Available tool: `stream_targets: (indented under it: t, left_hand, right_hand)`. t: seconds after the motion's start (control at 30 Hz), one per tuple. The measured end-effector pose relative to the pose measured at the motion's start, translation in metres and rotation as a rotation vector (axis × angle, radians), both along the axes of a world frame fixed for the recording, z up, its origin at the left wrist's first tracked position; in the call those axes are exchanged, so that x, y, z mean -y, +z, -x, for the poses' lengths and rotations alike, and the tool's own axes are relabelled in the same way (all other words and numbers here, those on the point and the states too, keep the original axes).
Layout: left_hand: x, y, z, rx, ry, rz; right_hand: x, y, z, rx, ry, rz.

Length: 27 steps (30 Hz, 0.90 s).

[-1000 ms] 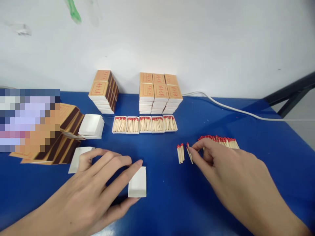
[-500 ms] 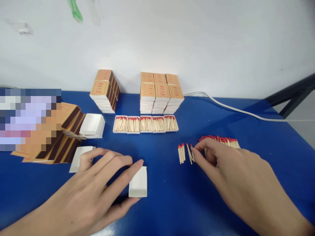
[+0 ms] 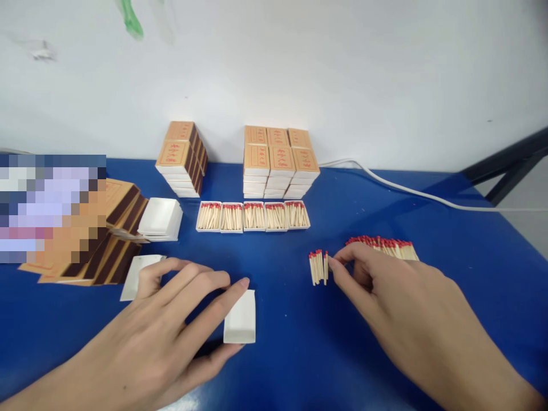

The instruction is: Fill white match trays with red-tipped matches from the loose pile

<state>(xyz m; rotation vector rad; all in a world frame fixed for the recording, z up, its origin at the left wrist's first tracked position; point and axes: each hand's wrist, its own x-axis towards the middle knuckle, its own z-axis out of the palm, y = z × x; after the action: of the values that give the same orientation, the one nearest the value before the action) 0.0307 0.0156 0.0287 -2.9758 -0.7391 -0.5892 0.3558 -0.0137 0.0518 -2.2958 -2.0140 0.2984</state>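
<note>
My left hand (image 3: 171,325) lies on the blue table (image 3: 291,342) and pinches an empty white matchbox tray (image 3: 240,325) between index fingertip and thumb. My right hand (image 3: 398,302) reaches forward with its fingers apart. Its index fingertip presses against the right side of a small bundle of red-tipped matches (image 3: 317,268), and it holds nothing. Behind that hand lies a larger pile of loose matches (image 3: 385,246).
A row of several match-filled trays (image 3: 253,216) sits mid-table before two stacks of closed matchboxes (image 3: 280,162) (image 3: 182,160). Empty white trays (image 3: 160,218) and a heap of flat brown sleeves (image 3: 120,228) lie at left. A white cable (image 3: 406,191) runs along the back right.
My right index finger has pushed the loose matches leftward against the small bundle, closing the gap. My left hand and the tray have stayed put.
</note>
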Motion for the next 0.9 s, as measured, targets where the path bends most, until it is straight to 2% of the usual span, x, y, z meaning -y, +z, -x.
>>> stream_targets:
  t: [0.23,0.4,0.5,0.57,0.73,0.9]
  left_hand:
    - [0.0,0.001,0.0,-0.006,0.002,-0.014]
    - [0.0,0.0,-0.001,0.004,0.011,0.002]
    - [0.0,0.0,-0.001,0.001,0.005,0.0]
    - [0.0,0.0,0.0,-0.003,0.002,-0.01]
    - [0.0,-0.001,0.0,-0.009,0.009,-0.022]
    - [0.0,-0.001,0.001,0.002,0.013,-0.027]
  right_hand:
    - [0.0,0.003,0.0,-0.063,0.055,-0.041]
    - [0.006,0.001,-0.008,0.205,-0.024,-0.233]
    - [0.009,-0.003,-0.012,0.365,-0.019,-0.25]
    - [0.01,-0.006,-0.013,0.398,0.013,-0.259]
    - [0.009,-0.009,-0.009,0.3,0.112,-0.316]
    - [0.01,-0.009,-0.005,0.19,0.149,-0.289]
